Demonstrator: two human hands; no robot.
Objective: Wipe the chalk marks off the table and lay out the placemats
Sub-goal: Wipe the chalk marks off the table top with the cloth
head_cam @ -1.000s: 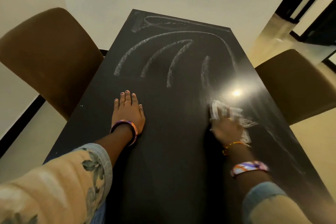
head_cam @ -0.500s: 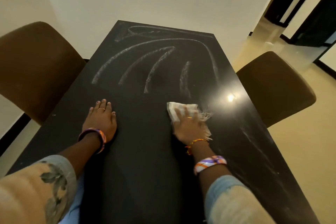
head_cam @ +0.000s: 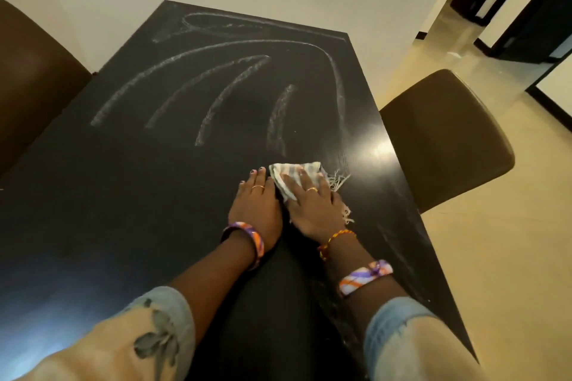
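A long black table [head_cam: 123, 226] runs away from me, with curved white chalk marks [head_cam: 216, 77] across its far half. My right hand [head_cam: 312, 207] presses flat on a pale striped fringed cloth [head_cam: 294, 175] near the table's middle right. My left hand [head_cam: 255, 204] lies flat on the table right beside it, fingers straight, its edge touching the cloth. Faint chalk smears [head_cam: 399, 238] show along the right edge. No placemats are in view.
A brown padded chair [head_cam: 445, 133] stands at the table's right side and another brown chair [head_cam: 34, 77] at the left. A white wall is behind the table's far end. Dark door frames [head_cam: 526, 9] stand at the upper right on a cream floor.
My right hand has slid the cloth leftward across the table, from the right edge to beside my left hand. The head view has shifted left as well.
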